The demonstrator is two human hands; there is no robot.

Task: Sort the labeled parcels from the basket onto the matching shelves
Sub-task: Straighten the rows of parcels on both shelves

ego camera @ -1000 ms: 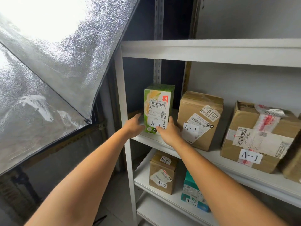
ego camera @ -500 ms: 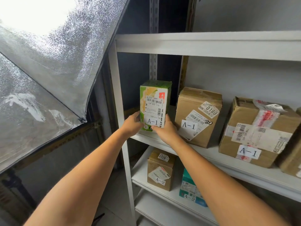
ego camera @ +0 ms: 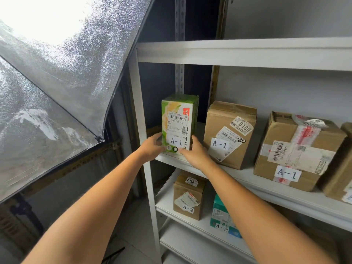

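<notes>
A green parcel (ego camera: 179, 111) labelled A-1 stands upright at the left end of the white shelf (ego camera: 266, 189). My left hand (ego camera: 152, 147) grips its lower left side. My right hand (ego camera: 196, 155) holds its lower right corner, thumb up along the edge. To its right on the same shelf stand two brown cartons, both labelled A-1: one (ego camera: 228, 115) close by, one (ego camera: 285, 134) further right. The basket is out of view.
On the shelf below stand a brown carton (ego camera: 188, 199) and a teal box (ego camera: 221, 216), both labelled A-2. Another shelf board (ego camera: 247, 52) runs overhead. The white upright post (ego camera: 141, 130) is just left of my hands. A silver reflective umbrella (ego camera: 57, 82) fills the left side.
My left hand has closed in from beside the green parcel onto its side. My right hand has shifted a little along its lower front. The parcel stays at the shelf's left end.
</notes>
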